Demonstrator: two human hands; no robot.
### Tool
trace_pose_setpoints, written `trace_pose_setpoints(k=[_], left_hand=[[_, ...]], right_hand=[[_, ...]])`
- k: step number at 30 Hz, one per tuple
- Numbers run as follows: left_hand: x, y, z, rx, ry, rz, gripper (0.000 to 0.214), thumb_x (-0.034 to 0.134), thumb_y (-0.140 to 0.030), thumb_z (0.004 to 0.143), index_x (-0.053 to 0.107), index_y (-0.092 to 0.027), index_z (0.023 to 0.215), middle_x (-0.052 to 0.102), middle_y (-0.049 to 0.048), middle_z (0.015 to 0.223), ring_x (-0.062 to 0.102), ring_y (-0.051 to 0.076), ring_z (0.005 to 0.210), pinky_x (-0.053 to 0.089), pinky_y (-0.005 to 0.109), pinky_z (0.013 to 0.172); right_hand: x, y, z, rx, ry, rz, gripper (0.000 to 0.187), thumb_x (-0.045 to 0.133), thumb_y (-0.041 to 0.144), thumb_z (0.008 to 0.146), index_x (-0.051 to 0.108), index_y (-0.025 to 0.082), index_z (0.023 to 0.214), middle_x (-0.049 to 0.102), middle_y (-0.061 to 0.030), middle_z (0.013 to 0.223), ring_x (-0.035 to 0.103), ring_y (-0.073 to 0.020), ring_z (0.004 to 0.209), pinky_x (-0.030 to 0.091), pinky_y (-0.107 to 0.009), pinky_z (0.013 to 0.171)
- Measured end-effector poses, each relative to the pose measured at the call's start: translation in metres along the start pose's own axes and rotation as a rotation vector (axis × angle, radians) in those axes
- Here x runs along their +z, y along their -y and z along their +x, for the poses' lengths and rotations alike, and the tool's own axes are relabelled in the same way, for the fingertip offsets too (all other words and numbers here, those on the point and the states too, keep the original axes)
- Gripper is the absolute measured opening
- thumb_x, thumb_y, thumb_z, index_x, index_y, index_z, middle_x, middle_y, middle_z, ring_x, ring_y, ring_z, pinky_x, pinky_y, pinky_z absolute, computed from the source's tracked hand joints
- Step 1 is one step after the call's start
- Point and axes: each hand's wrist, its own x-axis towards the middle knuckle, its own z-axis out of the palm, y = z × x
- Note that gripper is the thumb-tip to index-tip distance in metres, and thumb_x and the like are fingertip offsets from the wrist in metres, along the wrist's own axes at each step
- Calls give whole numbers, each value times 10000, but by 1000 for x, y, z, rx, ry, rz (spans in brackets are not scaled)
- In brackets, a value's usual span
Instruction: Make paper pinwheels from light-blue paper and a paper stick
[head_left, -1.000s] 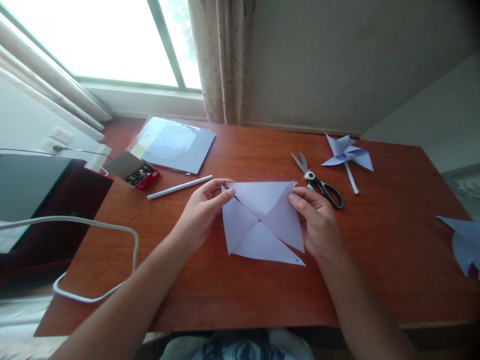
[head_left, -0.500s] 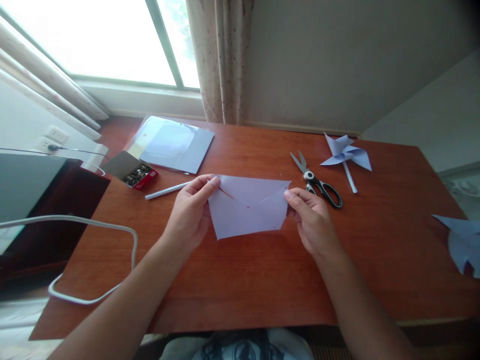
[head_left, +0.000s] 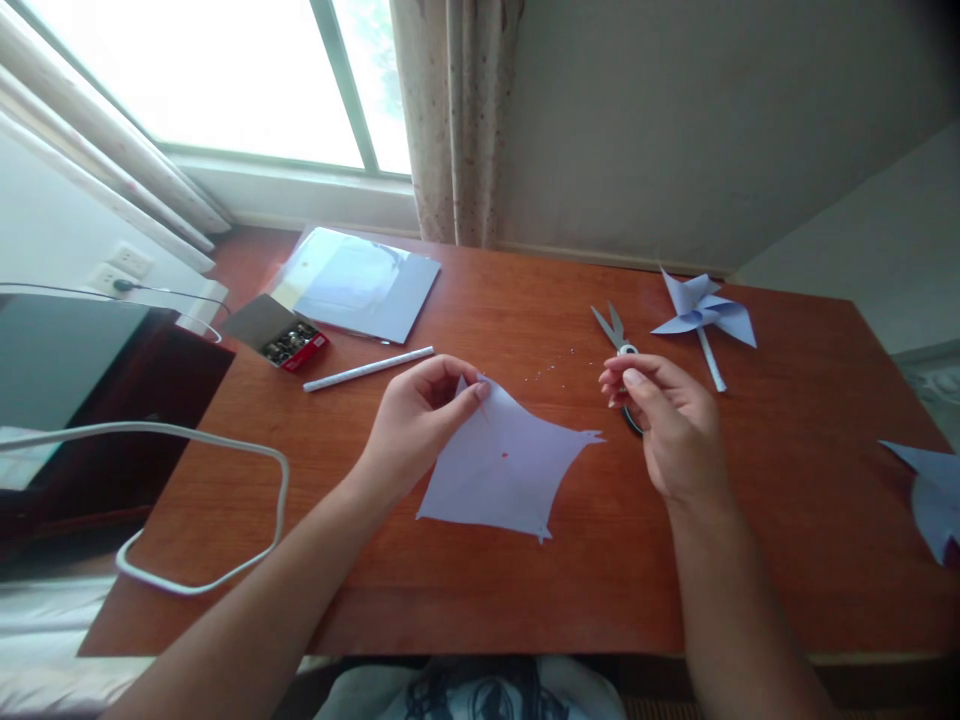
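Note:
A pale lilac paper square [head_left: 508, 468] with diagonal cuts lies in the middle of the brown table [head_left: 525, 590], its corners curling. My left hand [head_left: 420, 420] pinches its upper left corner. My right hand [head_left: 667, 420] hovers to the right of the paper, off it, fingers curled together over the scissors' black handles. Whether it holds anything is hidden. The scissors' [head_left: 615, 330] blades point away from me.
A finished paper pinwheel [head_left: 705, 312] lies at the far right. A white stick [head_left: 369, 369], a small red box of pins [head_left: 289, 345] and a plastic sleeve of paper [head_left: 360, 283] sit at the far left. A white cable [head_left: 217, 570] loops off the table's left edge. More lilac paper [head_left: 926, 490] lies at the right edge.
The paper was lifted by both hands, turned over and laid back down. My right hand let go of its corner and moved right, over the scissors.

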Motion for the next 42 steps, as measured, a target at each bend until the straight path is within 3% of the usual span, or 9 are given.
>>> trace_pose_setpoints(k=[7, 10, 13, 16, 19, 24, 31, 36, 42], left_hand=[[5, 4, -6, 169, 246, 384, 96, 705, -264, 854, 688, -174, 827, 609, -13, 703, 513, 114, 651, 414, 230, 616], [5, 3, -7, 238, 283, 468, 62, 676, -240, 870, 695, -184, 850, 612, -17, 689, 528, 118, 640, 427, 232, 620], [6, 2, -9, 329, 203, 529, 135, 671, -250, 879, 694, -204, 1004, 712, 31, 874, 632, 162, 769, 496, 267, 723], [6, -1, -13, 486, 18, 663, 267, 688, -252, 867, 667, -220, 1132, 707, 86, 1123, 646, 217, 960, 506, 319, 851], [9, -5, -20, 584, -52, 694, 185, 653, -189, 878, 668, -210, 1062, 693, 67, 1022, 627, 178, 844, 502, 286, 771], [14, -1, -27, 500, 133, 630, 71, 592, -159, 914, 651, -198, 910, 667, 7, 779, 573, 111, 630, 459, 220, 605], [12, 2, -22, 471, 97, 694, 119, 564, -185, 926, 669, -191, 984, 707, 54, 910, 643, 158, 789, 478, 250, 676], [14, 3, -22, 419, 170, 614, 98, 620, -198, 907, 686, -177, 976, 708, 31, 853, 618, 125, 701, 471, 226, 632], [17, 11, -20, 174, 192, 316, 112, 656, -251, 899, 715, -157, 917, 696, 12, 748, 587, 112, 638, 439, 215, 574]], right_hand=[[23, 10, -17, -8, 370, -126, 136, 709, 341, 890, 733, 226, 959, 742, -40, 937, 691, -192, 858, 556, -309, 766], [35, 11, -24, -79, 477, -229, 72, 707, 264, 870, 728, 215, 918, 739, -38, 899, 681, -191, 819, 552, -309, 742], [41, 5, -27, -63, 428, -252, 41, 694, 244, 863, 720, 212, 865, 745, -41, 860, 687, -194, 785, 550, -302, 693], [42, -2, -27, 44, 334, -180, 98, 698, 303, 871, 715, 208, 856, 748, -46, 830, 701, -199, 751, 554, -296, 650], [42, -4, -27, 101, 284, -87, 120, 715, 326, 866, 711, 209, 840, 741, -34, 800, 689, -186, 725, 551, -280, 635], [41, 0, -26, 90, 290, -19, 110, 718, 329, 875, 715, 219, 871, 735, -26, 822, 677, -176, 736, 546, -268, 637], [42, 2, -28, 71, 291, -21, 75, 707, 289, 892, 706, 221, 861, 716, -15, 831, 668, -165, 756, 539, -262, 676], [43, 4, -30, 78, 316, 32, 46, 708, 267, 895, 700, 230, 869, 712, -1, 833, 663, -154, 763, 534, -252, 684], [45, 4, -32, 44, 324, 6, 30, 698, 237, 896, 691, 228, 868, 711, -6, 847, 668, -161, 773, 539, -275, 697]])
